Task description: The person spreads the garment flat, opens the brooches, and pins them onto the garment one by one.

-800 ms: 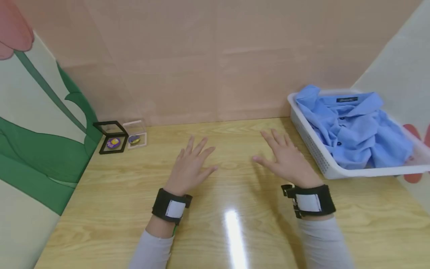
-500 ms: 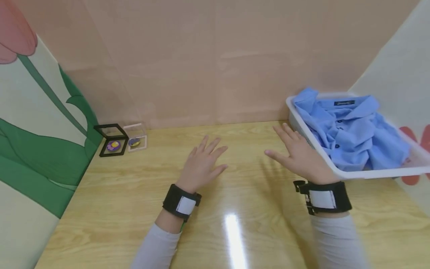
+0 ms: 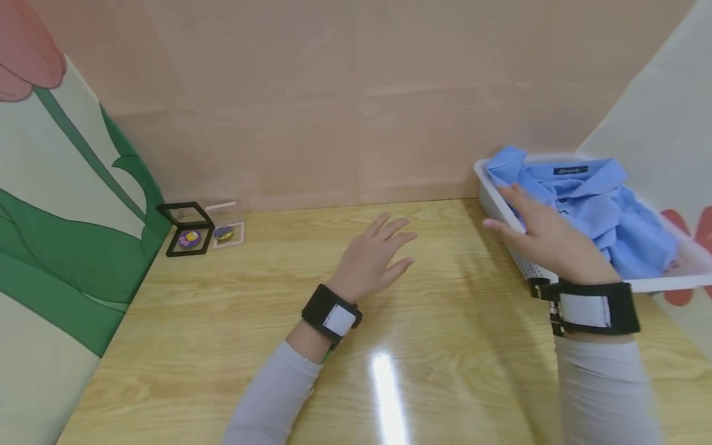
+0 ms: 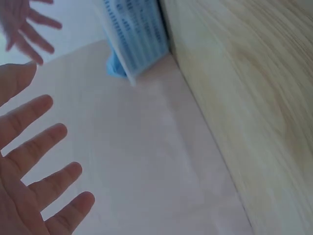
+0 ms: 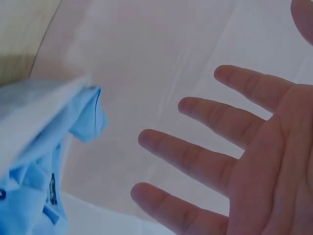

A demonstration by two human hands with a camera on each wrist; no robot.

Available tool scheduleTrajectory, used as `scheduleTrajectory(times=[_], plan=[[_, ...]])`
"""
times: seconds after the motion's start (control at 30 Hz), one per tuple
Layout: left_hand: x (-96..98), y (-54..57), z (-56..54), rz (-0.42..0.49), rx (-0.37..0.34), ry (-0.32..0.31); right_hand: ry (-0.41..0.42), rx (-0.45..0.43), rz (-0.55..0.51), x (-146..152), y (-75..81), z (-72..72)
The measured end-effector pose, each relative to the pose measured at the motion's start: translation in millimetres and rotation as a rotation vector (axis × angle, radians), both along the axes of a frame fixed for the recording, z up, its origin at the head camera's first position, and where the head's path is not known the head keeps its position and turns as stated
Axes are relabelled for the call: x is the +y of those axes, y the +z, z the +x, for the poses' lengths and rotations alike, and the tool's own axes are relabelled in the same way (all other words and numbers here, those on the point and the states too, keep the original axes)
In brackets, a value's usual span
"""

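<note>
In the head view, a light blue button-up shirt point(image 3: 639, 228) with a dark neck label lies loosely bunched in a white plastic basket point(image 3: 690, 281) at the right. My right hand point(image 3: 556, 238) is over the basket's near left side, fingers extended and thumb apart, overlapping the shirt. It holds nothing, and the right wrist view shows its spread fingers point(image 5: 195, 156) beside the shirt's collar point(image 5: 88, 115). My left hand point(image 3: 372, 256) hovers above the middle of the table, holding nothing, its fingers point(image 4: 39, 144) spread in the left wrist view.
On the wooden table point(image 3: 194, 346), a black-framed case point(image 3: 189, 244) with a purple round badge stands open at the back left. Beside it is a clear case point(image 3: 228, 235) with another badge. A beige wall point(image 3: 356, 105) closes off the back.
Both hands have moved to the right. The right one has come from over the bare table to above the basket's edge; the left has shifted toward the table's middle. Shirt and basket stay put.
</note>
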State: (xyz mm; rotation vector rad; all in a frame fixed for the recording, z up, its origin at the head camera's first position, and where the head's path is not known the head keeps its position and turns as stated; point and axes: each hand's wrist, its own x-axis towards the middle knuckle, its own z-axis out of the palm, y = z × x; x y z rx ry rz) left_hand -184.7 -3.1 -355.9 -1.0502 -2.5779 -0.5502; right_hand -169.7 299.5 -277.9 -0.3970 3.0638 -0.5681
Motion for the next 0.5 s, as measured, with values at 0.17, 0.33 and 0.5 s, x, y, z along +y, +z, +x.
scheduleTrajectory(times=[0.17, 0.33, 0.5], plan=[[21.2, 3.2, -0.9, -0.027, 0.117, -0.053, -0.015, 0.003, 0.013, 25, 5.7, -12.6], [41.1, 7.8, 1.6, -0.042, 0.187, -0.085, -0.041, 0.000, 0.026, 46, 9.1, -17.5], [62.8, 15.6, 3.6, -0.085, 0.230, -0.119, -0.059, 0.026, 0.022, 65, 11.0, -18.7]])
